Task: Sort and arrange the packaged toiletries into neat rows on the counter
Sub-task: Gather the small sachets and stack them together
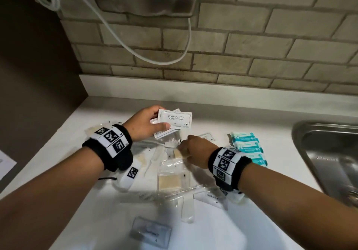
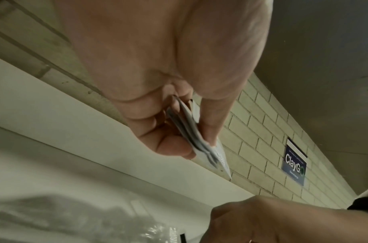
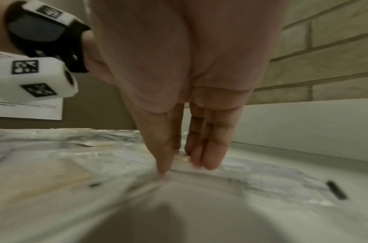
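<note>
My left hand [image 1: 161, 118] is raised over the white counter [image 1: 242, 114] and grips a small stack of white shampoo-with-conditioner sachets [image 1: 175, 118] between thumb and fingers. The left wrist view shows the sachet stack [image 2: 191, 131] edge-on in the left hand [image 2: 192, 139]. My right hand [image 1: 183, 146] reaches down into the pile of clear packets [image 1: 170, 164] in the middle. In the right wrist view the right hand [image 3: 185, 166] has straight fingers [image 3: 210, 157] and its thumb tip touching a flat white sachet [image 3: 199, 170] that lies on the pile.
Teal packets [image 1: 249, 149] lie in a column at the right, near a steel sink [image 1: 329, 152]. Soap in a clear bag [image 1: 169, 181], a comb [image 1: 149, 197] and toothpaste sachets [image 1: 211, 198] [image 1: 150, 232] lie scattered at the front. A cord [image 1: 155, 56] hangs on the brick wall.
</note>
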A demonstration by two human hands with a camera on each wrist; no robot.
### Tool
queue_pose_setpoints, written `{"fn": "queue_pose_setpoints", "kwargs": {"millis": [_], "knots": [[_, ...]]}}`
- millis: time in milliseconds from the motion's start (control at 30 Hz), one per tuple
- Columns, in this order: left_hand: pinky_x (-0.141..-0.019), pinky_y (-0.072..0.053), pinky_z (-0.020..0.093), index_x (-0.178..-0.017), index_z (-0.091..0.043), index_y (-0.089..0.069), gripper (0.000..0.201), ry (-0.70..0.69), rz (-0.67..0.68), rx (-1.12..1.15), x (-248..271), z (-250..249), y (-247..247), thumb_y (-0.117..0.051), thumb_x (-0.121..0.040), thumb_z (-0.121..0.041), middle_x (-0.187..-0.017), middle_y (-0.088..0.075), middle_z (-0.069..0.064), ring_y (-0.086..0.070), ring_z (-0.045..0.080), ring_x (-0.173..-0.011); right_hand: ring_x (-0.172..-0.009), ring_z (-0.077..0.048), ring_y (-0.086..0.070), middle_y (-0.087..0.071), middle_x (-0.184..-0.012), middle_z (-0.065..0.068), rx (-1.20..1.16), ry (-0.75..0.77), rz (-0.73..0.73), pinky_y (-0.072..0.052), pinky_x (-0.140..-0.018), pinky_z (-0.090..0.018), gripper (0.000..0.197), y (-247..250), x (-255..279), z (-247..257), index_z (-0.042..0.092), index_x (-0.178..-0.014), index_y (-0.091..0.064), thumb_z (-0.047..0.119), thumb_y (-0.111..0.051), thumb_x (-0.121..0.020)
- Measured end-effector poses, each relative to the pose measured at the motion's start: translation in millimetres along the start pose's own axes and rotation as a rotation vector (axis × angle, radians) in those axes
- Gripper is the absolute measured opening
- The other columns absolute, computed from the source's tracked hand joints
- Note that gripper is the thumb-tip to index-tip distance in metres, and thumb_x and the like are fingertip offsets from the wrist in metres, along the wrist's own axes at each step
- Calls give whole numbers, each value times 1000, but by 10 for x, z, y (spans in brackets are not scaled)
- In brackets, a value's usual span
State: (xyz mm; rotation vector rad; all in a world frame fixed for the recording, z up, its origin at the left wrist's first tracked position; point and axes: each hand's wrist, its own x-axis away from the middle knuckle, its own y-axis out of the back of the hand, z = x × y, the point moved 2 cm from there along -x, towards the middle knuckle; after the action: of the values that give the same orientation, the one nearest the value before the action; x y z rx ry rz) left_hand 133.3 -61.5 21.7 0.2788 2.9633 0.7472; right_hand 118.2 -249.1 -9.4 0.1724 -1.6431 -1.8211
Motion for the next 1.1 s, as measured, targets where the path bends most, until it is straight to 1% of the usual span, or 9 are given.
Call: {"fn": "queue_pose_setpoints", "kwargs": {"millis": [267, 333, 400, 500, 633, 733, 833, 1033, 1100], "knots": [[-100, -47, 32, -117, -12, -57, 36, -11, 20, -11, -32, 83, 60, -71, -84, -7, -116, -69, 0, -63, 12, -111, -82, -21, -54, -54, -97, -3, -106, 31, -11, -49, -76, -29, 11, -126, -272, 379, 21, -79, -62, 11, -62, -83], [-101, -47, 33, -116, -12, -56, 36, -6, 25, -13, -61, 93, 80, -72, -84, -7, -116, -68, 0, -63, 12, -111, -85, -16, -61, -68, -99, -1, -201, -1, -14, -50, -82, -25, 7, -57, -263, 295, 20, -85, -69, 17, -68, -79], [-102, -47, 34, -116, -10, -56, 36, 1, 18, -12, -86, 101, 79, -72, -84, -6, -116, -68, 1, -63, 13, -112, -96, -16, -66, -73, -106, 0, -268, -49, -65, -52, -90, -26, 23, 80, -225, 109, 17, -101, -74, 17, -68, -79], [-103, -46, 35, -116, -9, -57, 36, 4, 12, -3, -128, 115, 45, -72, -83, -6, -118, -68, 3, -62, 15, -113, -110, -20, -62, -69, -116, -1, -154, -136, -94, -48, -90, -27, 28, 271, -159, -212, 17, -108, -71, 9, -59, -84], [-102, -46, 30, -118, -9, -60, 37, -10, 18, -38, -189, 94, -13, -73, -84, -10, -118, -69, 0, -62, 13, -113, -124, -25, -53, -55, -136, -2, -16, -236, 48, -43, -102, -32, 47, 238, -163, -564, 24, -135, -53, 13, -55, -89], [-99, -47, 29, -117, -11, -64, 35, -28, 19, -67, -243, 68, -50, -73, -84, -11, -115, -70, -1, -65, 13, -108, -115, -28, -54, -53, -121, -5, 81, -204, 86, -45, -94, -34, 30, 223, -159, -573, 20, -119, -56, 19, -59, -89], [-96, -50, 30, -114, -16, -66, 32, -13, -9, -65, -301, 78, -97, -72, -84, -11, -110, -72, -3, -68, 13, -102, -115, -26, -53, -56, -121, -7, 156, -156, 84, -42, -94, -33, 34, 191, -128, -502, 15, -121, -57, 26, -62, -90], [-96, -50, 31, -113, -14, -66, 30, -10, 37, -48, -366, 3, -317, -69, -85, -5, -111, -72, 6, -67, 16, -97, -108, -22, -57, -61, -116, -1, 40, -162, 63, -43, -81, -28, 27, 108, 51, -546, 21, -102, -60, 21, -73, -78], [-97, -51, 39, -112, -18, -65, 29, -4, 79, -52, -365, -41, -410, -67, -86, -4, -112, -71, 7, -66, 21, -99, -102, -21, -58, -62, -114, 0, -69, -139, 2, -47, -81, -29, 23, 167, 156, -537, 23, -92, -57, 16, -72, -76]]}}
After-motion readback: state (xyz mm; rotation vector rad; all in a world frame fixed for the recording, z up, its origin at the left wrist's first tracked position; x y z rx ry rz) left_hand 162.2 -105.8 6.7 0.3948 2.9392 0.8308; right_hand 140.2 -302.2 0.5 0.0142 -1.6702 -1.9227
